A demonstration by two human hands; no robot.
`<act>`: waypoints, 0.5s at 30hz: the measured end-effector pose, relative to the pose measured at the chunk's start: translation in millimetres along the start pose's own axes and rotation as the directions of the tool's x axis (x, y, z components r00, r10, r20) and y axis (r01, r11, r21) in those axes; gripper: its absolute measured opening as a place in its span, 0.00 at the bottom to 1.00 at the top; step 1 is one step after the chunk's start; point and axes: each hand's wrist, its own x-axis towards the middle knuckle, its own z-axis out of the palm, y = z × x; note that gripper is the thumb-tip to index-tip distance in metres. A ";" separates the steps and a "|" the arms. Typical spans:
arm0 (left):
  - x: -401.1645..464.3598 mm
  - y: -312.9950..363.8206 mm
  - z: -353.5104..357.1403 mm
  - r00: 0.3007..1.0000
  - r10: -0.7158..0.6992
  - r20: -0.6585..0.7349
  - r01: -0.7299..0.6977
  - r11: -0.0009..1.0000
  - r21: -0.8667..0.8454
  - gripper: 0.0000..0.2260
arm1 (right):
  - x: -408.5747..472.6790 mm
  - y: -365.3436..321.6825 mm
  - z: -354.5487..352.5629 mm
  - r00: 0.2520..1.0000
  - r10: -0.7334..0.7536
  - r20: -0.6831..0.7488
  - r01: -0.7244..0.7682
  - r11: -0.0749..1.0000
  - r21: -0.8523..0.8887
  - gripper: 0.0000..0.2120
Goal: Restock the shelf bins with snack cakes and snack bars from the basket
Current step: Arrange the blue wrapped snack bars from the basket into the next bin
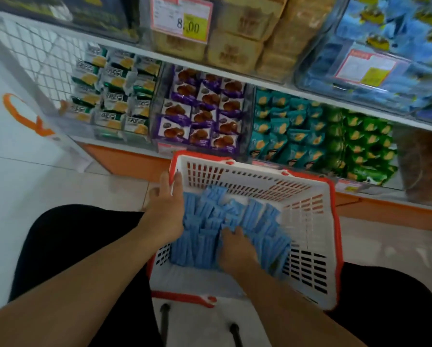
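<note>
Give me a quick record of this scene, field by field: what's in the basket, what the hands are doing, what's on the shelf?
Basket: white basket with red rim, on the floor before the shelf
Contents: light blue snack packets
Left hand: left hand on the basket's left edge
Right hand: right hand reaching into the packets; grip unclear
Shelf ahead: purple snack cakes, teal packs, green packs

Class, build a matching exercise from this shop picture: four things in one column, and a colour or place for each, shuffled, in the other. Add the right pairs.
Things
1. snack bars
2. basket
3. left hand
4. cake packs

Descriptions
A. white with a red rim
B. purple, in a lower shelf bin
C. pale blue, piled in the basket
D. at the basket's left edge

Pairs: 1-C, 2-A, 3-D, 4-B
</note>
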 end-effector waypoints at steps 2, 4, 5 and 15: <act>-0.6 1.6 -0.3 1.000 0.006 -0.022 -0.005 1.000 0.020 0.56 | 0.0 2.9 7.2 0.999 0.029 -0.042 -0.026 0.998 0.064 0.20; -0.9 2.5 -0.2 0.999 0.010 -0.033 -0.009 1.000 0.028 0.57 | 1.5 10.0 13.6 0.998 0.058 -0.014 -0.056 0.990 0.128 0.18; -1.6 2.9 -0.5 0.999 0.009 -0.034 -0.008 0.999 0.032 0.57 | 1.4 13.8 13.8 0.998 0.058 0.010 -0.059 0.985 0.164 0.17; -15.0 15.7 -13.6 0.997 -0.061 -0.051 0.062 0.998 0.021 0.53 | -62.3 65.0 -73.8 0.995 0.011 -0.096 0.051 0.785 0.618 0.19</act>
